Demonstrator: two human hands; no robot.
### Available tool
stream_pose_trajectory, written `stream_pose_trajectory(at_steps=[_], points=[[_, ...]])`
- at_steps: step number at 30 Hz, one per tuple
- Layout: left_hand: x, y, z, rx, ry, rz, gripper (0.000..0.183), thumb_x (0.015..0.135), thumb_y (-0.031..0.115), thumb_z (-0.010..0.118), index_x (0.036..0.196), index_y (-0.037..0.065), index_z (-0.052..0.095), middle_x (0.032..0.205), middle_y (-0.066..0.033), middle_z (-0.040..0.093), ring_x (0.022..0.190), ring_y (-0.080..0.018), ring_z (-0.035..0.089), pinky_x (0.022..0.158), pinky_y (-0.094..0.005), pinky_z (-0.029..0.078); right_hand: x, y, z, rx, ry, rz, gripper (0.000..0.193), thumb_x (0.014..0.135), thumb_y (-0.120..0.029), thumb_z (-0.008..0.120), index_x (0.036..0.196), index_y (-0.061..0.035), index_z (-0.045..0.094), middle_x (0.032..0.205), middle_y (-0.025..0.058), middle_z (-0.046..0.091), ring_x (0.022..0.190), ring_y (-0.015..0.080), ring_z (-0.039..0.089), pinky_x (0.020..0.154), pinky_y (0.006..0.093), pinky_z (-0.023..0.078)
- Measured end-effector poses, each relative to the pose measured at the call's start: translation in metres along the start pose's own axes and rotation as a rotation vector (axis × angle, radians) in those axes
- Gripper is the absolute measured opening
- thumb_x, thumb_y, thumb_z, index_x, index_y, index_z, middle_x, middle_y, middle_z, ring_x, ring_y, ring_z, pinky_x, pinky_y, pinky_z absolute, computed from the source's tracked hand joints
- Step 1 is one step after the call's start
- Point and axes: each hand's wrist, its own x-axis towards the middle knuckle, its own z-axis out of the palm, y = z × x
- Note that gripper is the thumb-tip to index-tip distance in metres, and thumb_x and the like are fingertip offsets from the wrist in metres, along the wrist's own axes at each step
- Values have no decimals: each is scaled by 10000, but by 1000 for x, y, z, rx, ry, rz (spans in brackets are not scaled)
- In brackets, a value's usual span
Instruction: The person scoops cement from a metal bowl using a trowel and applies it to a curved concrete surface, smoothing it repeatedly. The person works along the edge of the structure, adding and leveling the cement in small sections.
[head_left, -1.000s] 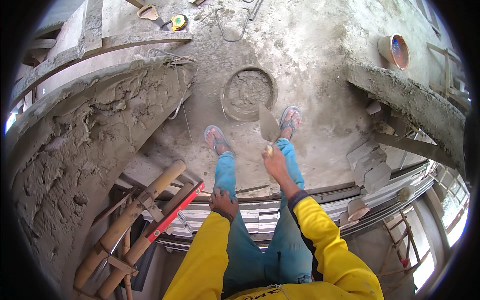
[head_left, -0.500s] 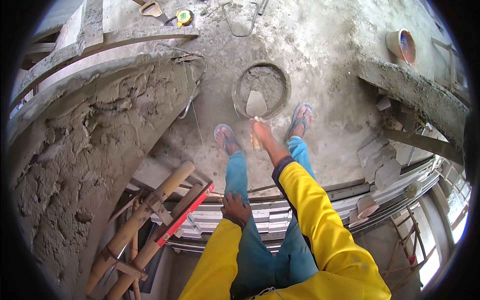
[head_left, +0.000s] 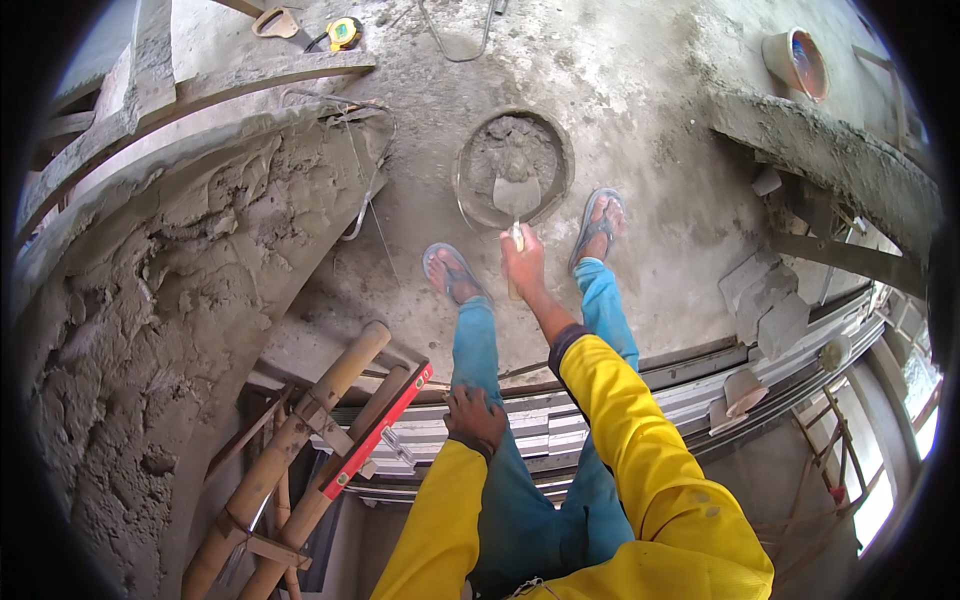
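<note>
My right hand (head_left: 524,265) is closed round the handle of a trowel (head_left: 517,196) between my feet. The trowel's blade lies over the near side of a round pan (head_left: 567,165), its tip against a heap of wet grey mortar (head_left: 516,150). My left hand (head_left: 474,415) rests on my left knee with its fingers laid over the blue trouser leg, holding nothing. To the left rises a broad sloping surface (head_left: 150,300) coated with rough, wet mortar.
A red spirit level (head_left: 380,425) leans by wooden poles (head_left: 285,440) at lower left. A tape measure (head_left: 345,33) and a handsaw (head_left: 280,25) lie far left. A bucket (head_left: 797,65) stands far right. Broken slabs (head_left: 770,300) lie right, near a ledge edge; bent wire (head_left: 365,205) juts out left.
The trowel's blade has pushed into the mortar, which now heaps up at its tip. My right hand has turned over the handle. The left hand stays on the knee.
</note>
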Motion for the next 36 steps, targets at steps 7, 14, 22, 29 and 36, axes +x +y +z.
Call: stream_pose_trajectory(at_steps=[7, 14, 22, 29, 36], points=[[6, -1, 5, 14, 12, 30, 370, 794, 283, 618, 1125, 117, 613, 1282, -161, 460, 1230, -392, 442, 929, -577, 435, -2, 47, -20, -421, 15, 109, 318, 847, -274, 664, 955, 22, 620, 910, 244, 648, 875, 419, 634, 766, 494, 488], [-1, -7, 8, 10, 81, 77, 347, 812, 303, 632, 1109, 124, 604, 1243, -154, 495, 1207, -375, 472, 905, -553, 465, -12, -29, -39, -259, 3, 70, 296, 867, -261, 650, 941, 23, 609, 828, 237, 634, 785, 383, 629, 717, 475, 473], [-44, -19, -27, 77, 98, 217, 518, 773, 359, 703, 1215, 121, 575, 1361, -152, 447, 1286, -375, 418, 968, -536, 447, -14, -40, -37, -180, -19, 132, 297, 876, -221, 632, 1057, 12, 595, 944, 200, 651, 878, 347, 639, 788, 415, 483], [-24, -40, -11, 61, -8, 194, 595, 793, 415, 671, 1297, 127, 542, 1443, -147, 395, 1348, -382, 356, 1008, -562, 417, -32, -115, 1, 36, 327, -156, 375, 892, -150, 581, 1231, 1, 520, 1101, 225, 618, 984, 341, 636, 869, 413, 479], [-23, -28, -21, -21, 6, 124, 584, 833, 453, 617, 1324, 143, 555, 1441, -130, 433, 1363, -369, 349, 1019, -529, 417, -55, -152, 131, -93, 200, -115, 525, 900, -168, 587, 1360, -20, 382, 1152, 277, 591, 1001, 454, 612, 869, 506, 481]])
